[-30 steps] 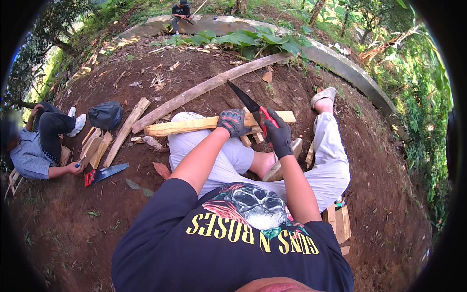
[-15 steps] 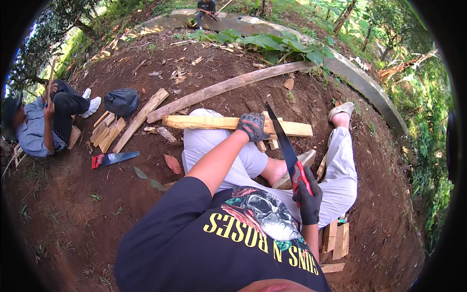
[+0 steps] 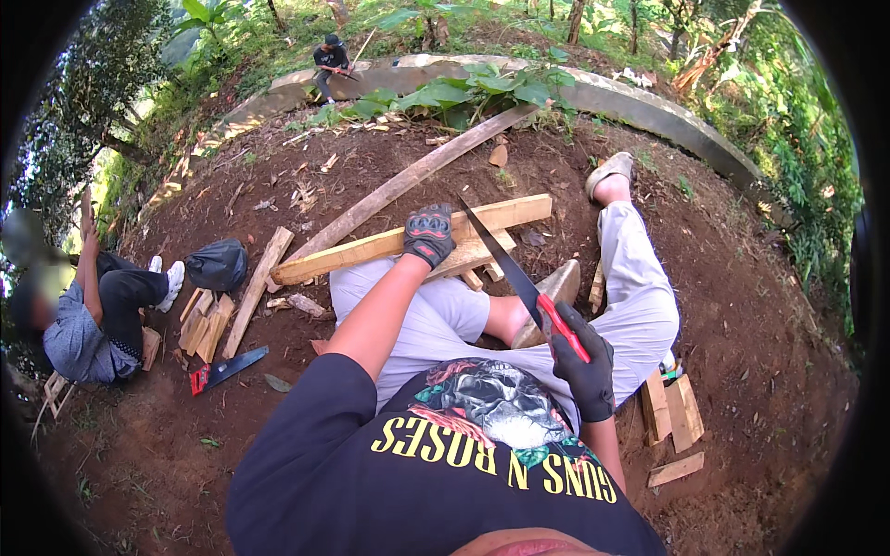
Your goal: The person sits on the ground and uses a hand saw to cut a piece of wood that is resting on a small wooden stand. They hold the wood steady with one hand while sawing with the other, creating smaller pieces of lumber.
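Observation:
My left hand [image 3: 430, 234], in a black glove with red trim, is closed over the middle of a long pale wooden plank [image 3: 348, 252]. The plank slants up to the right, above my bent leg. Under its right half lies a shorter block of wood [image 3: 477, 253], with small pieces beneath. My right hand [image 3: 584, 363], in a dark glove, grips the red handle of a handsaw [image 3: 505, 258]. The dark blade points up and away, and its tip overlaps the plank just right of my left hand. Whether blade and wood touch, I cannot tell.
A long weathered board [image 3: 408, 190] lies beyond the plank. At left are a second handsaw [image 3: 232, 369], cut wood pieces [image 3: 211, 324], a black bag [image 3: 217, 265] and a seated person [image 3: 88, 324]. More offcuts [image 3: 684, 414] lie at right. Another person [image 3: 331, 65] sits by the low wall [image 3: 667, 100].
The plank has tilted, its left end nearer me and its right end farther away, uncovering more of the block below. The saw stays in my right hand. The view has shifted.

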Demonstrator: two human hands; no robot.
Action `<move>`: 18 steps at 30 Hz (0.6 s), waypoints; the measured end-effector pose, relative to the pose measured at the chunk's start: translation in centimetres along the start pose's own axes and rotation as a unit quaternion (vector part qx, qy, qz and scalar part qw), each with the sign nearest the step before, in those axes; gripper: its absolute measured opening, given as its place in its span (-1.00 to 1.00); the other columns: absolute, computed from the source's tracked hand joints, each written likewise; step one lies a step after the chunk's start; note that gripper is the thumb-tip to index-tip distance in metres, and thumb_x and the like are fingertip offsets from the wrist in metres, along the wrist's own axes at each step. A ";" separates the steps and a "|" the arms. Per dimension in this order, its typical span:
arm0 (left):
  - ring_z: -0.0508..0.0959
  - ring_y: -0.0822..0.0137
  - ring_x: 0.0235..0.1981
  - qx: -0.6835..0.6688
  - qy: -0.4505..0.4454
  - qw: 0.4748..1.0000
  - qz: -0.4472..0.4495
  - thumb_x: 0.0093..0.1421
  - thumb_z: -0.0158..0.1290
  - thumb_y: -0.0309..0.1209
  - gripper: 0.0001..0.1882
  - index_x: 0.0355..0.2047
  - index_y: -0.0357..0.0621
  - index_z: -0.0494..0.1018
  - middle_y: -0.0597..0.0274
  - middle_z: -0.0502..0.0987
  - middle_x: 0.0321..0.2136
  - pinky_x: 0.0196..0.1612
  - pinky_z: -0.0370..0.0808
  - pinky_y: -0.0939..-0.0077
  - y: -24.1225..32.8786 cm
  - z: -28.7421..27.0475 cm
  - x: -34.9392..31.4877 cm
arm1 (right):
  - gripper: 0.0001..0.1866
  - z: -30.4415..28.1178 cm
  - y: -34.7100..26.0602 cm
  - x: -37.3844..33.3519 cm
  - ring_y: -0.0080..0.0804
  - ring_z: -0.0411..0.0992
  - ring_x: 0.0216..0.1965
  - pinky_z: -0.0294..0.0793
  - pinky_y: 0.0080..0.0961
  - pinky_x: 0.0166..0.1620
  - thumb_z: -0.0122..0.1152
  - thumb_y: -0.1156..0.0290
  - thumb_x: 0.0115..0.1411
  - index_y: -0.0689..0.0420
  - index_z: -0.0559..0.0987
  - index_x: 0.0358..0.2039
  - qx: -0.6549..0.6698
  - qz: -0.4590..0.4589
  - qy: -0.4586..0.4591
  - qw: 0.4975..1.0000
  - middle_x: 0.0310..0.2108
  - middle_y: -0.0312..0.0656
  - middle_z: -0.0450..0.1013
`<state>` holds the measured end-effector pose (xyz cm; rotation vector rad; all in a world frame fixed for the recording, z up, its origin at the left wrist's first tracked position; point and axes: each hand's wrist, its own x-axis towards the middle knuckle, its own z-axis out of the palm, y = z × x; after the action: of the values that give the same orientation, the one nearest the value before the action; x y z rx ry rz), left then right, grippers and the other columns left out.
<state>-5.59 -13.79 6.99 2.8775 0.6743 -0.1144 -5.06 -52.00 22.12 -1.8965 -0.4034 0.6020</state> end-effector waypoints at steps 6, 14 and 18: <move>0.65 0.00 0.11 0.016 -0.054 0.998 -0.014 -0.05 0.44 -0.08 -0.29 0.13 0.00 0.55 0.02 0.66 0.05 0.14 0.58 0.04 -0.4 0.7 0.3 | -0.48 -1.2 -2.0 0.2 -0.69 0.40 -0.56 0.41 -0.58 -0.47 0.37 0.41 0.30 0.16 0.60 0.28 0.055 0.068 -0.024 0.996 -0.34 -0.27 0.62; 0.61 -0.01 0.20 0.021 -0.197 0.980 -0.031 0.06 0.22 -0.16 -0.39 0.15 -0.03 0.59 -0.06 0.61 0.17 0.22 0.57 0.05 1.5 -0.9 2.1 | -0.44 -1.5 -2.4 0.0 -0.57 0.51 -0.50 0.53 -0.44 -0.37 0.32 0.41 0.29 0.10 0.58 0.31 -0.078 -0.025 -0.008 0.997 -0.20 -0.08 0.69; 0.60 -0.04 0.22 -0.010 -0.136 0.990 -0.036 0.16 0.09 -0.23 -0.44 0.19 -0.06 0.55 -0.07 0.60 0.19 0.24 0.55 0.01 0.6 1.7 0.9 | -0.42 -2.5 -3.6 0.3 -0.43 0.64 -0.30 0.61 -0.37 -0.20 0.35 0.41 0.26 0.11 0.58 0.31 -0.042 0.058 -0.040 0.997 -0.09 -0.03 0.69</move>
<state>-4.54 -14.23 5.32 2.7442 0.7197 -0.4959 -3.38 -52.33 26.18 -1.9908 -0.3757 0.7504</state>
